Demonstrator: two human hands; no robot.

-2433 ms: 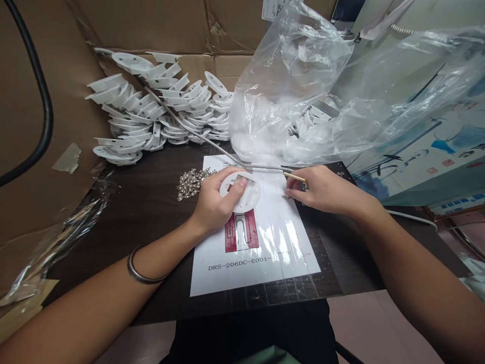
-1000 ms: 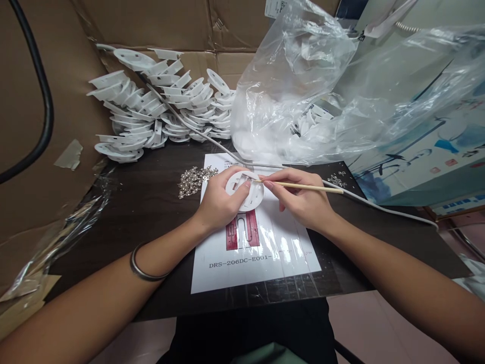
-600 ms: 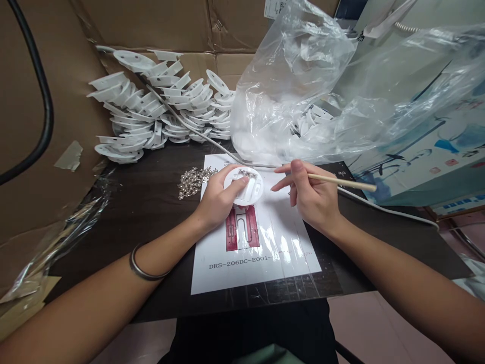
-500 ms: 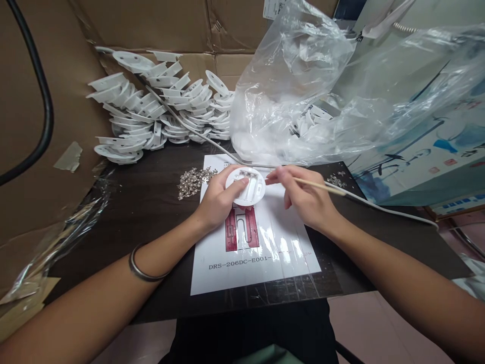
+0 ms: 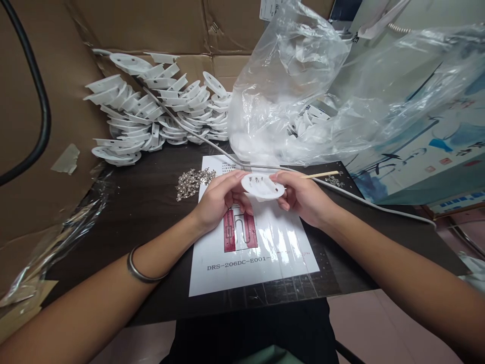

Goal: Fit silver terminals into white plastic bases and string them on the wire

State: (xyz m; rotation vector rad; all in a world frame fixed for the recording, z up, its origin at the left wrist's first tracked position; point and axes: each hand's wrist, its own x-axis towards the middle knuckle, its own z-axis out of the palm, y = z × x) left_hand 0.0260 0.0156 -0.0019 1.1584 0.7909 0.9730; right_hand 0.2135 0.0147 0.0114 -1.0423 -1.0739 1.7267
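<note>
A white round plastic cover (image 5: 263, 187) with small holes is tilted between my two hands above a printed sheet (image 5: 215, 280). On its left edge my left hand (image 5: 222, 194) is closed, fingers partly underneath. My right hand (image 5: 303, 194) pinches the right edge, thumb on top. A thin wooden stick (image 5: 322, 175) is also tucked in my right hand and points out to the right; its other end is hidden. Small metal pieces (image 5: 191, 183) lie in a heap beside my left hand. More metal bits (image 5: 333, 180) lie past my right hand.
Many similar white covers (image 5: 129, 126) are stacked at the back left. A clear plastic bag (image 5: 261, 116) with white parts in it stands at the back. A grey cable (image 5: 382, 203) crosses the dark table (image 5: 144, 212). Cardboard (image 5: 41, 202) walls the left side.
The cover has turned over from its compartment side to its holed face and shifted slightly right. My right hand has taken hold of its right edge, keeping the stick.
</note>
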